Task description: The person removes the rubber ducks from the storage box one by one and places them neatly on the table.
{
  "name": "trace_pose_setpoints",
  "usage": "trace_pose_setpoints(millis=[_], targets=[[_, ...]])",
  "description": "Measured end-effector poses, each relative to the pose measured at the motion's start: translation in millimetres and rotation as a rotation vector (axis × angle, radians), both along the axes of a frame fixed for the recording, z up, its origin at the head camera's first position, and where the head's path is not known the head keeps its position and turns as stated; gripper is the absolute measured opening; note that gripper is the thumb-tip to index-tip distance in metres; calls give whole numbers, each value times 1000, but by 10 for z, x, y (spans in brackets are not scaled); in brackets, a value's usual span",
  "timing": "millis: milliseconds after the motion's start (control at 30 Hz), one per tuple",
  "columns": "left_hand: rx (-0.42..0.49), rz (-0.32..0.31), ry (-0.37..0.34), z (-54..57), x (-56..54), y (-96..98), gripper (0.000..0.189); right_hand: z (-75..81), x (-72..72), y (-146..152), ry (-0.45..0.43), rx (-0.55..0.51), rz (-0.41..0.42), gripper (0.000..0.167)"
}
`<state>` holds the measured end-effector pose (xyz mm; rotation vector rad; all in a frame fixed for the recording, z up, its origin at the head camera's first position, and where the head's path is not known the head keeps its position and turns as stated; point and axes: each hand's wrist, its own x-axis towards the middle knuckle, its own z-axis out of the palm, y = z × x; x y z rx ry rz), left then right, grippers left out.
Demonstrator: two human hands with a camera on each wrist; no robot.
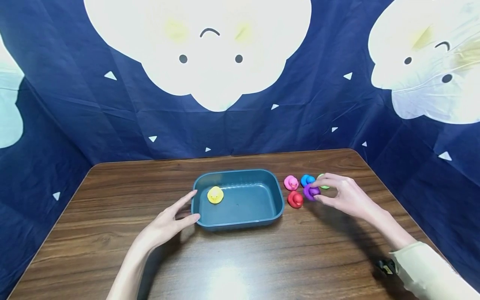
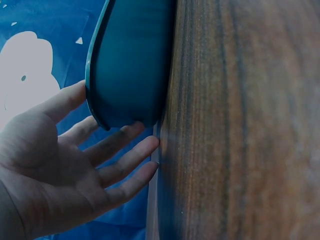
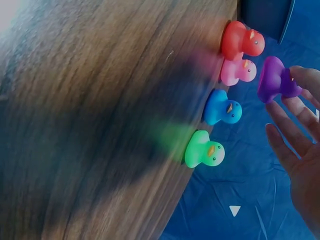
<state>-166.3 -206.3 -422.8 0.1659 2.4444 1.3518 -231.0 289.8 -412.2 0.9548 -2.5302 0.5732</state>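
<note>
My right hand (image 1: 339,192) pinches a purple rubber duck (image 3: 272,82) between thumb and fingers, and in the right wrist view the duck is held up off the table. My left hand (image 1: 165,227) rests against the left end of a dark teal plastic tub (image 1: 240,223), its fingers spread and mostly straight. Inside the tub, toward its left side, sits a yellow rubber duck (image 1: 215,195). Right of the tub stand a pink duck (image 1: 290,183), a red duck (image 1: 295,199), a blue duck (image 1: 306,180) and a green duck (image 3: 202,150), which my right hand partly covers in the head view.
The ducks and tub stand on a brown wood-grain table (image 1: 112,200) with rounded far corners. Dark blue cloth (image 1: 123,125) with white clouds and small triangles hangs behind and at both sides. Beneath the right sleeve lies a small black object (image 1: 386,266), too unclear to name.
</note>
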Motion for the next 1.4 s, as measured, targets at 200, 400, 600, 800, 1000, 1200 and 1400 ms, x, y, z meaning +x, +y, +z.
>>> trace_pose_setpoints(millis=[200, 400, 600, 800, 1000, 1200, 1400], targets=[[3, 1, -2, 4, 3, 1, 76, -32, -13, 34, 7, 20, -17, 32], [5, 0, 2, 2, -1, 8, 75, -97, -18, 80, -19, 37, -28, 34], [0, 2, 7, 4, 0, 11, 75, -162, -34, 107, -21, 47, -22, 33], [3, 1, 10, 6, 1, 8, 75, -211, -44, 122, -28, 64, -27, 31], [1, 3, 11, 11, 3, 4, 75, -248, -47, 130, -46, 84, -46, 31], [-3, 5, 13, 14, 7, 5, 75, -262, -47, 122, -63, 82, -45, 30], [-3, 10, 5, 14, 10, 11, 75, -271, -47, 126, -73, 80, -49, 32]])
